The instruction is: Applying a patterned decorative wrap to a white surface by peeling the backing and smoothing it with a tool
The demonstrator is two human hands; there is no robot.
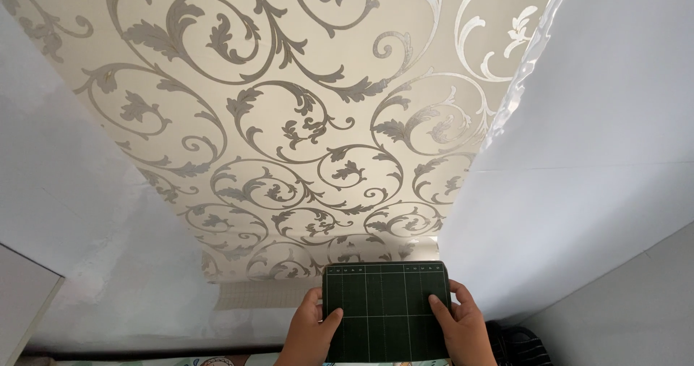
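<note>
Pressing against the wall at the bottom middle of the view is a dark green rectangular board with rounded corners and a thin pale grid of lines and small ruler marks along its top edge [384, 312], held flat and upright with its upper edge just under the lower end of a cream wallpaper strip patterned with silvery grey scrolling leaves [289, 120]. The left hand [312, 333] grips the board's left edge, thumb lying over the front face and the other fingers curled out of sight behind or beside it. The right hand [463, 328] holds the right edge the same way, its thumb [439, 309] resting on the green face and the remaining fingers wrapped round the side, so the board sits between both hands, clasped firmly by each. The wallpaper strip runs from the top of the view down to the board, with a plain white wall [600, 156] on either side. Its right edge at the top appears to curl away from the wall, though the glare there makes this hard to tell. A dark object [517, 344] lies low at the right beside the right wrist, too cropped to identify.
</note>
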